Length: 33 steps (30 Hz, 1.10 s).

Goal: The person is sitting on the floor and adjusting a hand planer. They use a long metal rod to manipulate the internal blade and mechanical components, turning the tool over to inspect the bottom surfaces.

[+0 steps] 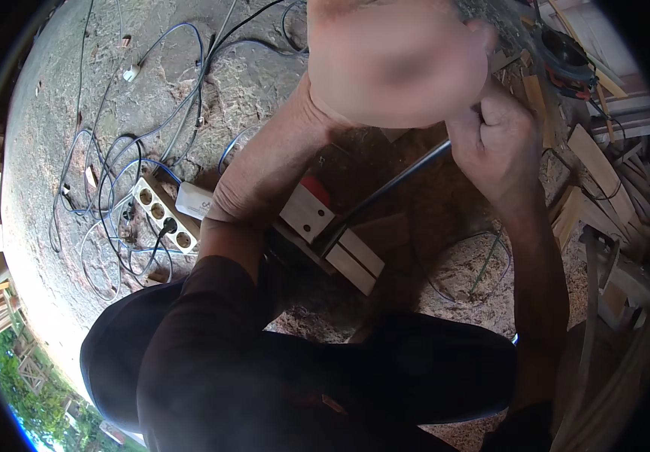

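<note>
Head view, looking down past my own arms to a sawdust-covered floor. My left hand (396, 64) fills the upper centre, very close to the lens and badly blurred; it looks bunched into a fist, but I cannot tell whether anything lies inside it, and its top is cut off by the frame edge. My right hand (494, 143) sits just beside it, lower and to the right, fingers curled tightly around the upper end of a dark metal rod (396, 181). The rod slants down and to the left, and its lower end meets a wooden block (332, 237), a pale piece with two small holes and a red patch at its top. How the rod joins the block is hidden in shadow, and my left forearm covers the block's left side. To the left lie a white power strip (163, 215) with a black plug in it and loops of blue cable (106, 181). At the right rim, stacked wood offcuts (596, 169) bend with the lens and are hard to separate. My dark clothing hides the lower frame.
</note>
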Available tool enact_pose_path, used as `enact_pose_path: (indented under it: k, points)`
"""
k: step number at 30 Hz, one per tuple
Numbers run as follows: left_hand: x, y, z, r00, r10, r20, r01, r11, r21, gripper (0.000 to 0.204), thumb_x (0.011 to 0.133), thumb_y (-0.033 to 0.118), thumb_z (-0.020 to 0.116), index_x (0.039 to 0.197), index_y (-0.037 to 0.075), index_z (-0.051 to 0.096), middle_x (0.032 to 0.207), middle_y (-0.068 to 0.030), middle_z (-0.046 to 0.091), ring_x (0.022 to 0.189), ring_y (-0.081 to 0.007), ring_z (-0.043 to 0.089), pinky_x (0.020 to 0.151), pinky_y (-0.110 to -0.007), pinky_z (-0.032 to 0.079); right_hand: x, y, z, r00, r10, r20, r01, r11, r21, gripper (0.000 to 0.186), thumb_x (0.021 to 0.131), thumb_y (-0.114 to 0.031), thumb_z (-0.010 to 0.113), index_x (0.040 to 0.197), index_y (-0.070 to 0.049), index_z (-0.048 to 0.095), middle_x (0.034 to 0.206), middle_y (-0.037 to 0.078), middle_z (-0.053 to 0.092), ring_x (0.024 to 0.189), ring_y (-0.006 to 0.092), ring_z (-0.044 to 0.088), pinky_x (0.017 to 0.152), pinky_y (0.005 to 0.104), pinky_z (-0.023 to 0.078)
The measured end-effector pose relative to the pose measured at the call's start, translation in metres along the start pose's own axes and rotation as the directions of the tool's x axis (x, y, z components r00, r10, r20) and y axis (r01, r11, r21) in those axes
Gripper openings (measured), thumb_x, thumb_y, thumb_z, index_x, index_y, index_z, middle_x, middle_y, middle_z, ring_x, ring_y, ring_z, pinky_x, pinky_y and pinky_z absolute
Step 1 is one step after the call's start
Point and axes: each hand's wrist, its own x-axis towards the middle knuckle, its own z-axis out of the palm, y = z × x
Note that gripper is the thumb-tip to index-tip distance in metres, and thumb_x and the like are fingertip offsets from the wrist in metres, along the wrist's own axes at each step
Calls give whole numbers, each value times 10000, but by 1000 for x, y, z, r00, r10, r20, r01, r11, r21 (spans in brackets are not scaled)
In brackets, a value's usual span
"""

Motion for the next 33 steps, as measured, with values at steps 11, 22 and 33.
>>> enact_pose_path:
  k: [11, 22, 33]
  points:
    - [-49, -25, -51, 605, -527, 596, 418, 848, 326, 388, 1037, 415, 528, 926, 57, 629, 736, -45, 587, 670, -164, 563, 611, -336, 453, -6, 19, -20, 948, 60, 313, -149, 951, 269, 481, 1000, -453, 613, 777, -30, 572, 572, 31, 391, 512, 162, 418, 509, 364, 362]
    - [-61, 87, -146, -665, -417, 620, 111, 765, 635, 1000, 746, 803, 655, 1429, 95, 473, 1176, -161, 566, 1167, -371, 525, 999, -523, 401, -35, 15, -31, 991, -9, 132, -32, 953, 302, 506, 1028, -468, 552, 794, -20, 580, 590, 62, 452, 556, 186, 470, 576, 380, 412]
    - [-75, 133, -133, -378, -664, 645, -4, 698, 716, 910, 734, 674, 760, 1415, 109, 549, 1232, -143, 599, 1144, -336, 553, 1013, -452, 394, -59, 11, -76, 926, -319, -200, 336, 940, 58, 364, 1008, -343, 630, 799, -45, 616, 578, 50, 512, 518, 168, 511, 506, 341, 410]
